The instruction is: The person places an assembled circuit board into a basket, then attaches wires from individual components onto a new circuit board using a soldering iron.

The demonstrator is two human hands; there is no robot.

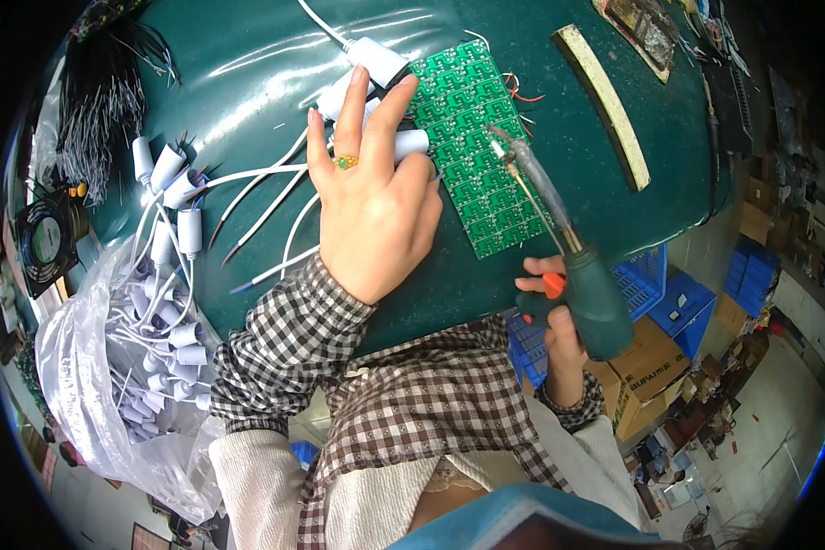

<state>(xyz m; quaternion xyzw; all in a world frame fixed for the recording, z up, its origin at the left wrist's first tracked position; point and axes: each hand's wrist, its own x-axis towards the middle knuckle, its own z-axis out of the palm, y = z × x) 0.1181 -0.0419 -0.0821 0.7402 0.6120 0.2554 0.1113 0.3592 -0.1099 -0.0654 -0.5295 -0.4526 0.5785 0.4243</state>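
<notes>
My left hand [376, 192] lies palm down over several white cylindrical sockets with cables, its fingers stretched out and spread. The index fingertip reaches a white socket [376, 60] at the board's upper left corner. Beside the bent thumb, another white socket [411, 144] touches the board's left edge. What lies under the palm is hidden. My right hand [559, 321] is wrapped round the green handle of a soldering gun [600, 302] with an orange trigger. The gun's tip and thin feed tube hang over the green circuit board panel [477, 151], which lies flat; contact cannot be told.
A plastic bag [82, 367] of more white sockets hangs at the table's left edge. Dark wires [101, 119] and a black fan [46, 240] are far left. A curved pale strip [605, 110] lies right of the board. Blue crates [642, 280] and cardboard boxes [655, 362] stand below right.
</notes>
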